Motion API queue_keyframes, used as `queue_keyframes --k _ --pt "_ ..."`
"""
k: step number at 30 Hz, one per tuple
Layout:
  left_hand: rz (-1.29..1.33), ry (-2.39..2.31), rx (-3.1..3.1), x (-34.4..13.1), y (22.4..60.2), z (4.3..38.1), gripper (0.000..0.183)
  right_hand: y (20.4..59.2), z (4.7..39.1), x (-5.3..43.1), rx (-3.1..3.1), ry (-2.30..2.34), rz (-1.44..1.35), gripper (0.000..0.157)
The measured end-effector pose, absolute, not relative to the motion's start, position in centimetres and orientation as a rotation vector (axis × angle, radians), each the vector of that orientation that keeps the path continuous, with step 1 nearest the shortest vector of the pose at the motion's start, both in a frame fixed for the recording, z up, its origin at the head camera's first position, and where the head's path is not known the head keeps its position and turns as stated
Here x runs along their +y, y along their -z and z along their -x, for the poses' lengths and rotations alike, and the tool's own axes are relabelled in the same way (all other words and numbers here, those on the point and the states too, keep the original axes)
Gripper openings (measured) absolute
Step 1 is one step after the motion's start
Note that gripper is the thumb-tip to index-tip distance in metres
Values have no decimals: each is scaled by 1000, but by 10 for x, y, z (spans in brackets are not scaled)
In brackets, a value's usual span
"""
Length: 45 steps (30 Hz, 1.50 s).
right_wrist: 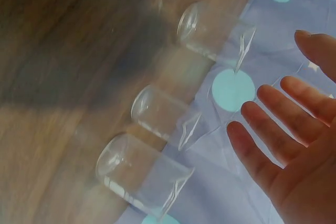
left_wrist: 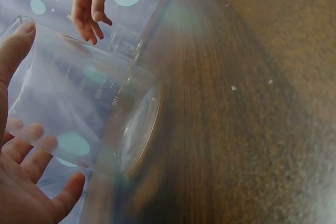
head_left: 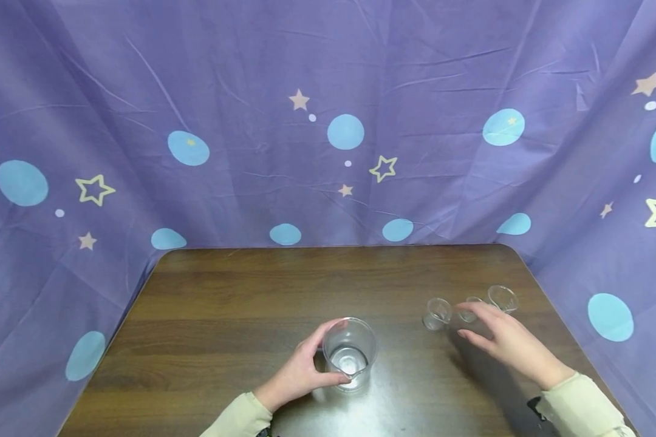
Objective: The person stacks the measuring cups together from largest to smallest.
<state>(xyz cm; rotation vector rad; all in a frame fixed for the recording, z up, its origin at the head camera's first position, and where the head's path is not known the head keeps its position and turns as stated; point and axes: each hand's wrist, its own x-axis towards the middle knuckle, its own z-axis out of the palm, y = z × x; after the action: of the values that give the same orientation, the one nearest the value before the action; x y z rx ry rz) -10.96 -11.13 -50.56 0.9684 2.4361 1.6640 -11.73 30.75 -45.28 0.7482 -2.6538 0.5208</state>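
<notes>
My left hand (head_left: 302,371) holds a large clear glass beaker (head_left: 367,352) upright at the front middle of the table. The thumb lies at the rim near the spout, and the fingers reach round the far side. Printed graduation marks show on its wall in the left wrist view. Over to the right, my right hand (head_left: 505,340) hovers with fingers spread and nothing in them. Close by it are three smaller glass beakers in a row: one left of the fingertips (head_left: 437,315), a smaller middle one (right_wrist: 165,116) partly behind the fingers, and one farther right (head_left: 503,297).
The brown wooden table (head_left: 224,303) has rounded far corners. A purple curtain (head_left: 262,152) with stars and blue dots hangs behind it and along both sides. Light glares off the tabletop just in front of the large beaker.
</notes>
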Motion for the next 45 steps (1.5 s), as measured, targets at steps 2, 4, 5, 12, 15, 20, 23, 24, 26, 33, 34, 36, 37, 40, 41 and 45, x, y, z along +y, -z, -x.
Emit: queue_keyframes --k 2,4,5,12,15,20,23,24,26,33,34,36,37,40,41,45 --pt "-967 -1662 2432 -111 506 109 93 451 117 311 -2657 -516 -742 51" --pt "-971 -1660 2432 -111 506 109 93 450 118 314 -2654 -504 -738 51" --pt "-974 -1660 2432 -111 506 108 92 449 118 316 -2653 -495 -734 52" --pt "-964 -1671 2430 -111 504 109 92 445 125 329 -2674 -483 -712 49" --pt "-959 -1674 2425 -111 504 109 93 446 127 335 -2695 -498 -691 48" --pt "-950 -1668 2428 -111 504 108 92 447 133 346 -2706 -502 -664 47" --pt "-949 -1670 2427 -111 505 108 92 449 136 353 -2710 -510 -653 48" --pt "-952 -1671 2426 -111 505 108 92 450 136 355 -2708 -503 -649 48" --pt "-954 -1671 2425 -111 505 108 92 451 138 359 -2703 -490 -645 49" --pt "-945 -1667 2427 -112 504 108 93 457 146 371 -2665 -468 -648 50" --pt "-940 -1665 2424 -112 504 108 93 459 146 373 -2661 -474 -650 51" --pt "-930 -1658 2418 -112 504 108 93 461 147 377 -2652 -491 -655 51" --pt "-924 -1656 2413 -112 504 108 93 462 147 378 -2648 -497 -658 52" --pt "-912 -1651 2402 -112 503 107 93 467 148 382 -2605 -491 -688 55" --pt "-909 -1651 2401 -112 503 107 93 467 149 384 -2595 -486 -693 57" --pt "-894 -1657 2397 -113 502 107 93 467 156 387 -2546 -457 -744 62"
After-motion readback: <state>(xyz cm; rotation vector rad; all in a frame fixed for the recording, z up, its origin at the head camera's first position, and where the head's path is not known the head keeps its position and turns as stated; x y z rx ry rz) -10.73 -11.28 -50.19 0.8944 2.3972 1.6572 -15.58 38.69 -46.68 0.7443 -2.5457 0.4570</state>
